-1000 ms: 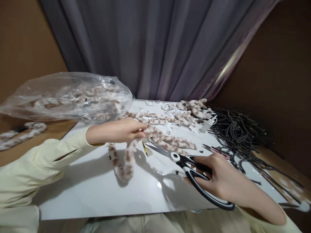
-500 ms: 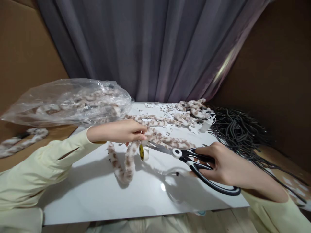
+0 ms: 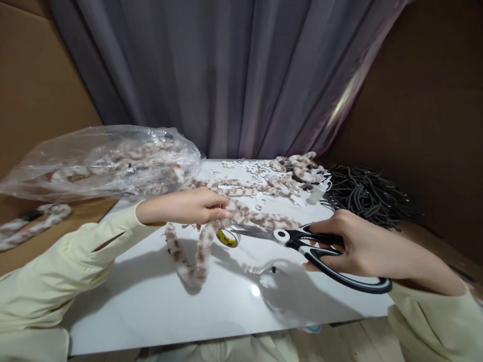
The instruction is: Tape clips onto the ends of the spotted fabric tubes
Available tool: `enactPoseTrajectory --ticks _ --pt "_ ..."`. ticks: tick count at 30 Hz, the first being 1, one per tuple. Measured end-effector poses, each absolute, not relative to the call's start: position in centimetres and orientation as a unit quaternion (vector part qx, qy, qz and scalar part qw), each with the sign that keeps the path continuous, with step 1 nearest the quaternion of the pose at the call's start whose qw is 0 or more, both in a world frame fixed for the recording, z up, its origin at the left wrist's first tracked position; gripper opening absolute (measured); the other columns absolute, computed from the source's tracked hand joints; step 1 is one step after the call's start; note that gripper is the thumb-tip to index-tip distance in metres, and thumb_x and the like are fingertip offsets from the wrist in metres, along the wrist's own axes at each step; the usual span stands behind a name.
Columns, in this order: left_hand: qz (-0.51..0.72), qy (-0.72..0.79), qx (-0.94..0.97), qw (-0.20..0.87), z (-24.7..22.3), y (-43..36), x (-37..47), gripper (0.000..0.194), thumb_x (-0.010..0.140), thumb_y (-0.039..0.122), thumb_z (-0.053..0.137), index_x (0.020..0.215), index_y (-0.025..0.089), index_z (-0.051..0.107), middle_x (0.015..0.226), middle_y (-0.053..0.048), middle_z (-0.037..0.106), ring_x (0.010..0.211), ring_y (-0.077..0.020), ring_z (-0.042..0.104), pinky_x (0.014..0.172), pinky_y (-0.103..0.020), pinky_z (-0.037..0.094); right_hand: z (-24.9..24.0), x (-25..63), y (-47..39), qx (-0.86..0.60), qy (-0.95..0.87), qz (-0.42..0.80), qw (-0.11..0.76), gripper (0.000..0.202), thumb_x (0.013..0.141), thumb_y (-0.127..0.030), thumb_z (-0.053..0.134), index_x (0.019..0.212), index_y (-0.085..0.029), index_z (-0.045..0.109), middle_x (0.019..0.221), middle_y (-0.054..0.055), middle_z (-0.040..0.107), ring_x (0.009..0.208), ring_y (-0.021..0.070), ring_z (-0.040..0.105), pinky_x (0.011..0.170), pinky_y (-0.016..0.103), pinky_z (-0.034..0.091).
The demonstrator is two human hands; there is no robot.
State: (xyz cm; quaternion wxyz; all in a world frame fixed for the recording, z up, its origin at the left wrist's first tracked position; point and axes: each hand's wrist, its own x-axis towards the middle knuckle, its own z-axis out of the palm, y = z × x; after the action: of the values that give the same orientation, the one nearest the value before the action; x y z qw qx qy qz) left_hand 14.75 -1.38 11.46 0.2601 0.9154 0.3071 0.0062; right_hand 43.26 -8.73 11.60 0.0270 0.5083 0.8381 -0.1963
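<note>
My left hand [image 3: 199, 207] is closed, pinching a fluffy brown-and-white strip [image 3: 204, 251] over the table's middle. One part of that strip droops in a loop below the fingers. Just under the fingertips is a small tape roll [image 3: 227, 238] with a yellow inner ring. Black-and-white scissors [image 3: 281, 236] are held by the handles in my right hand [image 3: 362, 246]. Their blades point left and their tips are beside the tape roll, near my left fingertips. I cannot make out whether the tips touch the tape.
A clear plastic bag [image 3: 101, 161] of fluffy strips lies at the left back. More fluffy strips [image 3: 298, 168], a small white bottle [image 3: 317, 193] and scattered small rings [image 3: 247, 168] are on the white table [image 3: 226, 317]. Black cords [image 3: 370, 196] are heaped at right; a grey curtain [image 3: 226, 75] hangs behind.
The tape roll has turned, so its yellow inside faces me more. My right hand and the scissors have shifted slightly right and up. The left hand keeps its pinch on the strip.
</note>
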Motion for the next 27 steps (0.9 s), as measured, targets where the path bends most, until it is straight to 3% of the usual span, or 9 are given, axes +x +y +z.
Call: enactPoseTrajectory --ticks 16,20,27 --pt "-0.007 0.285 0.918 0.275 12.1 -1.7 15.5 0.029 0.09 0.035 0.037 0.067 0.018 0.04 0.06 0.002 0.039 0.051 -0.0107 0.037 0.048 -0.022 0.028 12.0 43.5 -6.7 0.47 0.859 -0.202 0.013 0.03 0.069 -0.026 0.059 0.053 -0.018 0.035 0.051 -0.006 0.027 0.049 0.0071 0.022 0.044 0.024 0.019" --pt "-0.01 0.283 0.921 0.267 11.9 -1.5 15.5 0.031 0.091 0.037 0.036 0.066 0.018 0.038 0.06 0.002 0.039 0.051 -0.0109 0.037 0.048 -0.022 0.027 11.9 43.4 -5.9 0.449 0.864 -0.226 0.016 0.031 0.071 -0.035 0.059 0.053 -0.016 0.042 0.052 -0.006 0.026 0.05 0.0071 0.022 0.045 0.023 0.019" --pt "-0.015 0.277 0.925 0.26 11.8 -1.4 15.5 0.03 0.091 0.038 0.035 0.07 0.018 0.042 0.062 0.002 0.041 0.054 -0.0111 0.04 0.05 -0.022 0.03 11.8 43.4 -5.0 0.449 0.862 -0.232 0.022 0.026 0.071 -0.035 0.06 0.057 -0.014 0.053 0.05 -0.006 0.032 0.048 0.0071 0.026 0.043 0.022 0.021"
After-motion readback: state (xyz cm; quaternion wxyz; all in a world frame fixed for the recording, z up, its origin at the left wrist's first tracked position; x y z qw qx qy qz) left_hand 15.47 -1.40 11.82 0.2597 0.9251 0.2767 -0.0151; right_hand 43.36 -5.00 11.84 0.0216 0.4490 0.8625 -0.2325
